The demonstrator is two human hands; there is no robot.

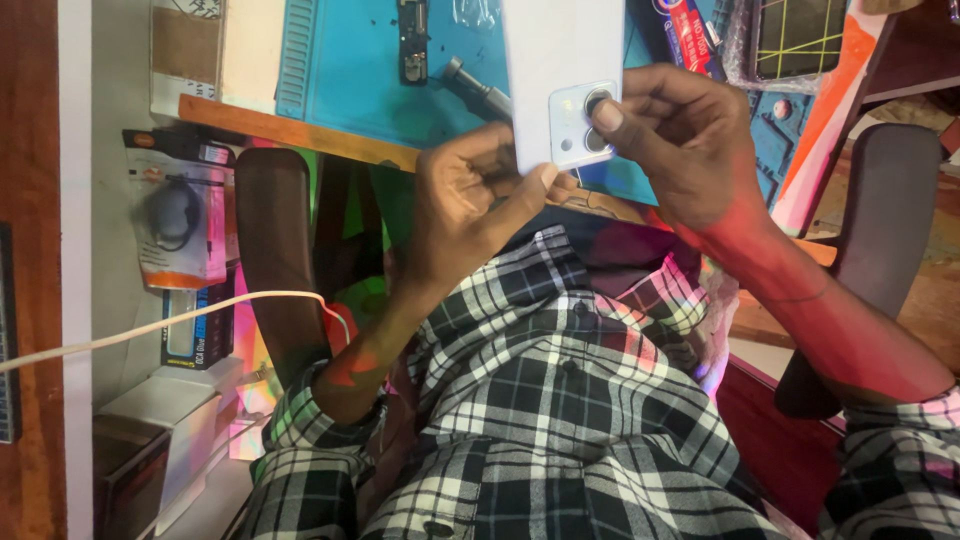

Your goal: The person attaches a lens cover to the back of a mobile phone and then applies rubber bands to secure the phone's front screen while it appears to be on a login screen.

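Head view
Surface: a blue work mat [350,70] is being seen on a wooden-edged bench [300,132], just beyond both hands; a small dark component strip [412,40] and a metal-tipped tool [478,90] are lying on it, above the left hand.
Room: dark chair armrests are being seen outside each forearm, one [285,260] beside the left forearm and one [890,230] beyond the right; a checked shirt [560,400] is filling the space below the hands.
Phone: a pale phone [560,70] is being held back-up between the two hands, its square camera block [580,125] being turned toward the wearer.
Left hand: the left hand [470,210] is being closed on the phone's lower corner, the thumb lying along the bottom edge.
Right hand: the right hand [680,140] is being closed on the phone's right edge, the thumb tip being pressed on the camera block.
Cable: a white cable [170,322] is being run in from the left edge, well left of the left forearm.
Packages: a hanging blister pack [180,215] with orange trim and a dark round item is being seen far left of the left hand; a dark and blue box [198,330] is sitting under it; a red and blue packet [690,35] is lying just above the right hand.
Grid item: a dark panel with yellow grid lines [800,35] is being seen up and right of the right hand.
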